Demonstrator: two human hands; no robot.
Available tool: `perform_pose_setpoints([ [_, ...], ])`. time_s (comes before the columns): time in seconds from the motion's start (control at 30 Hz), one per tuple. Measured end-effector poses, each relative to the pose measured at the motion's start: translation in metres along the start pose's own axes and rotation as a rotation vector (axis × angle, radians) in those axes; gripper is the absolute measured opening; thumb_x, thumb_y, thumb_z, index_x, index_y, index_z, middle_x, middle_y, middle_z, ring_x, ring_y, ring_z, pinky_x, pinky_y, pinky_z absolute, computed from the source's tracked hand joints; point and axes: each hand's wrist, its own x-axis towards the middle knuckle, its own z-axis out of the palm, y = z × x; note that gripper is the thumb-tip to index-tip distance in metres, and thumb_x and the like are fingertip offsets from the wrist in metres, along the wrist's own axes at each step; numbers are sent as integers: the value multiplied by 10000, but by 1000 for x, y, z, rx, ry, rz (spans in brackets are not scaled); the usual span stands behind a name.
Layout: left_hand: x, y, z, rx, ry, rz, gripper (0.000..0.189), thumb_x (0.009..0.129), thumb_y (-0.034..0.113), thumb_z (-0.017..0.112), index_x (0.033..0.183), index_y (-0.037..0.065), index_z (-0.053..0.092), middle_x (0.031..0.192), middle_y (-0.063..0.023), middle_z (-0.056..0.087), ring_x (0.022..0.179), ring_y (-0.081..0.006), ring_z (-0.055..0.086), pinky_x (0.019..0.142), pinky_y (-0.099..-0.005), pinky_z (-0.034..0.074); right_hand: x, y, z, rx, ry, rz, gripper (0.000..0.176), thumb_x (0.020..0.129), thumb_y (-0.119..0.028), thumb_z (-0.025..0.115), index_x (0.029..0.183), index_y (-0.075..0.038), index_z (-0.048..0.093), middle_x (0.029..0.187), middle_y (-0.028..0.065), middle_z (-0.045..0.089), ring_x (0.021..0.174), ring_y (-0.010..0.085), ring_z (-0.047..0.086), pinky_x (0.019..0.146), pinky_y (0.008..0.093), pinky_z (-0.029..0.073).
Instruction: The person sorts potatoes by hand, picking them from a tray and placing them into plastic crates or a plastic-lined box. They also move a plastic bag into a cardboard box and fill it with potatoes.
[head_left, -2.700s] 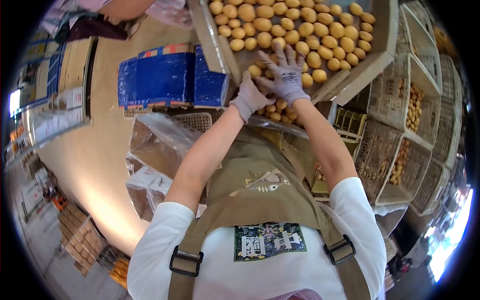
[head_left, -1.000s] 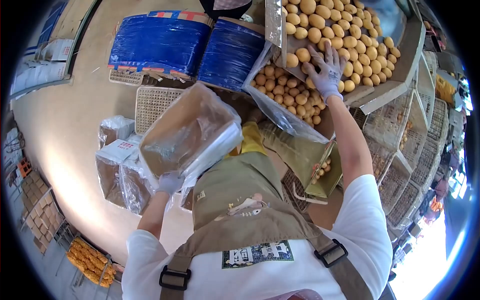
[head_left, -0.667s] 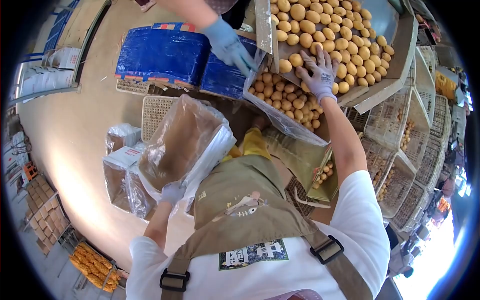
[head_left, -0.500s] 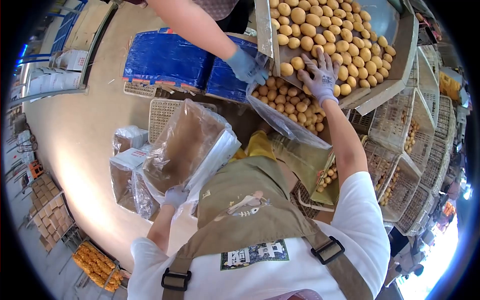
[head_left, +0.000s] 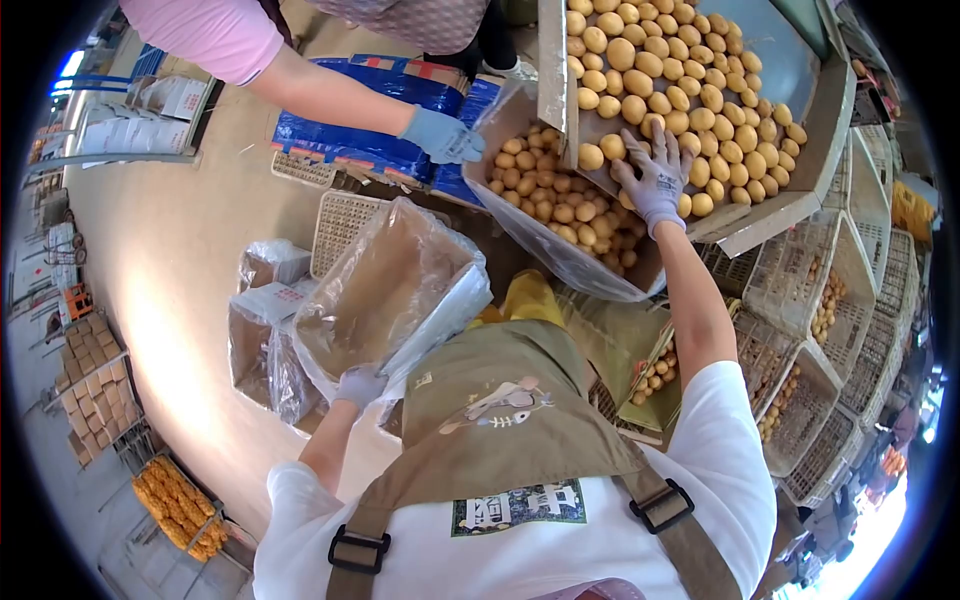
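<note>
Round yellow-brown produce (head_left: 700,110) lies spread on a metal sorting tray (head_left: 790,215). My right hand (head_left: 655,182), in a pale glove, rests on the produce at the tray's lower edge, fingers spread. Below the tray's mouth stands a plastic-lined box (head_left: 590,268) partly filled with the same produce. My left hand (head_left: 360,385), gloved, grips the near edge of an empty lined box (head_left: 385,290), which is tilted beside my apron; its fingertips are partly hidden. A co-worker's blue-gloved hand (head_left: 445,136) is at the far left corner of the filled box.
Blue-wrapped boxes (head_left: 370,110) stand at the back. More lined cartons (head_left: 265,340) are on the left. Stacked plastic crates (head_left: 800,270), some with produce, fill the right side. An open green bag (head_left: 640,350) with produce sits near my apron.
The co-worker's hand has moved left, and the filled box's far left part now shows more. My right hand stays spread on the produce. The whole view has shifted slightly.
</note>
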Motion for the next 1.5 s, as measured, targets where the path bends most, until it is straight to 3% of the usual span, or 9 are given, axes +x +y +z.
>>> perform_pose_setpoints([
  [0.37,-7,5,20,-218,162,169,378,877,330,551,1139,101,698,1022,-242,683,994,-407,650,909,-482,496,2,-7,-9,-38,-101,48,528,857,-561,622,1362,-410,595,1590,61,366,1455,327,327,1202,540,103],
  [0.57,-35,48,-38,-165,203,286,365,879,302,552,1160,117,691,999,-248,679,963,-407,655,887,-482,507,0,-5,-6,22,-29,21,526,825,-524,663,1330,-380,633,1594,64,359,1439,344,340,1185,572,118],
  [0.67,-44,61,-77,77,70,303,388,906,348,539,1238,182,653,1093,-184,675,1030,-364,644,927,-479,486,1,-5,-6,44,-27,20,522,825,-519,665,1327,-377,635,1598,59,352,1437,342,340,1185,576,120],
  [0.77,-34,73,-102,212,163,438,384,894,300,555,1251,211,664,1107,-190,667,1054,-380,627,959,-459,480,1,-5,-9,60,-40,30,521,826,-512,668,1328,-376,633,1602,56,345,1437,342,338,1186,579,122],
  [0.93,34,163,-142,547,193,723,328,870,346,612,1175,258,696,1105,-88,684,1012,-280,654,922,-415,489,1,-3,-5,73,-48,46,512,837,-528,656,1327,-381,631,1605,52,337,1439,339,331,1189,577,118],
  [1.03,74,236,-160,350,258,1133,230,870,284,604,1067,228,710,961,-75,709,900,-287,679,812,-418,526,1,-2,-4,89,-61,47,504,837,-539,651,1313,-375,644,1598,50,349,1447,331,314,1192,572,105],
  [1.07,74,267,-174,496,137,1066,244,862,248,588,1077,225,699,963,-73,705,896,-283,678,803,-418,525,2,-1,-3,97,-57,44,502,838,-537,650,1312,-372,645,1596,51,353,1445,332,316,1191,574,105],
  [1.3,107,323,-161,449,248,1168,325,877,161,548,1162,231,689,1073,-59,707,955,-279,685,789,-428,532,0,3,1,161,20,32,499,829,-534,662,1293,-349,661,1566,59,394,1422,343,339,1183,587,123],
  [1.5,155,317,-100,611,224,985,467,892,214,569,1357,254,582,1359,-49,583,1230,-279,564,1035,-443,430,1,3,1,207,33,59,495,801,-496,701,1272,-346,670,1535,49,432,1407,335,356,1173,593,151],
])
